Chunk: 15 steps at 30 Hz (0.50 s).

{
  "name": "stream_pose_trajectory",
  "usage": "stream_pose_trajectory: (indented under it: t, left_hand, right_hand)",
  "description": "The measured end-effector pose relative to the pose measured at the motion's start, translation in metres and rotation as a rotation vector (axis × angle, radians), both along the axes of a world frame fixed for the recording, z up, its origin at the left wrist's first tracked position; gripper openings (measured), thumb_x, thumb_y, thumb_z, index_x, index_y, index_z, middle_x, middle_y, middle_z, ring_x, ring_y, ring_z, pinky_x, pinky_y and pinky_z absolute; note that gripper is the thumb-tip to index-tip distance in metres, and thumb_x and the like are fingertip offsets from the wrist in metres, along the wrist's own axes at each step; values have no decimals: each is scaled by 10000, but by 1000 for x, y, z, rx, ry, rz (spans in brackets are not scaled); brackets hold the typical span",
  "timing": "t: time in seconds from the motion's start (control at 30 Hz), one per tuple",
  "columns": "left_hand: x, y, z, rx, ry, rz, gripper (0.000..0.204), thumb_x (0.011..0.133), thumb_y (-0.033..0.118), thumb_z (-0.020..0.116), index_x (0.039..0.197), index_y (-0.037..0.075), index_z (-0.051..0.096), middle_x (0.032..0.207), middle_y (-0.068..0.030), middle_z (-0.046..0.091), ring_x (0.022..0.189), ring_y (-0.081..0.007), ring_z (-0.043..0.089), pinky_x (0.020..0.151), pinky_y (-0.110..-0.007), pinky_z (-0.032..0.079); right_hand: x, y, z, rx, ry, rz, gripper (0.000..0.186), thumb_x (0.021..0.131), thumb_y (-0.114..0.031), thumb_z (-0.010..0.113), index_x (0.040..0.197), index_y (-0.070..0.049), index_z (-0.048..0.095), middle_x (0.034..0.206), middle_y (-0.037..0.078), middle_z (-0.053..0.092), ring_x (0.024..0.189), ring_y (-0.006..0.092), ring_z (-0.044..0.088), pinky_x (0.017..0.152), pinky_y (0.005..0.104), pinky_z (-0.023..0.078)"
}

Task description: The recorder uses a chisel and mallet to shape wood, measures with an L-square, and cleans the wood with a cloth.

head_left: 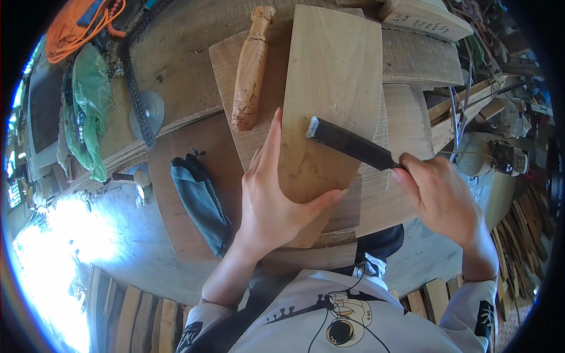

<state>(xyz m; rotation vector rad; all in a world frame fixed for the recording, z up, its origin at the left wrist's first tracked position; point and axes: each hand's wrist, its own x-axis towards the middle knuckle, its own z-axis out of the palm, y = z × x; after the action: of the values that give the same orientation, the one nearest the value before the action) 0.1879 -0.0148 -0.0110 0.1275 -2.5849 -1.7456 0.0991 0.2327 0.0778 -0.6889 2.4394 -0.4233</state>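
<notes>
My right hand is closed round a wide chisel, its flat dark blade angled up-left over a pale board, its handle hidden in my grip. My left hand rests at the board's lower left with fingers apart, thumb stretched across it and index finger along its left edge. Left of the board lies a turned wooden mallet. A folded dark teal cloth lies below that, on a reddish plank. More planks are stacked under the pale board.
A green plastic bag, an orange cord bundle and a perforated dark strip sit at upper left. A labelled wooden block is at top right, clutter and machinery at right. Loose lumber lines the lower sides.
</notes>
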Motion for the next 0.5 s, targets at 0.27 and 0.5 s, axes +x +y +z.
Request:
stream_pose_trajectory:
  t: [0.27, 0.5]
  left_hand:
    - [-2, 3, 3, -29, 46, 52, 1013, 801, 191, 929, 1590, -102, 366, 1329, -251, 705, 1225, -287, 712, 1053, -393, 549]
    - [-27, -2, 20, -380, -93, 105, 696, 892, 430, 848, 1298, -75, 594, 1035, -258, 763, 986, -400, 768, 866, -434, 593]
  right_hand:
    - [-8, 26, -10, -106, -77, -11, 381, 1101, -287, 580, 868, 13, 611, 614, 212, 570, 583, 434, 590, 562, 473, 470]
    - [23, 55, -56, -465, -539, -546, 466, 1140, -430, 514, 887, -39, 542, 643, -44, 483, 543, 49, 470, 485, 265, 375]
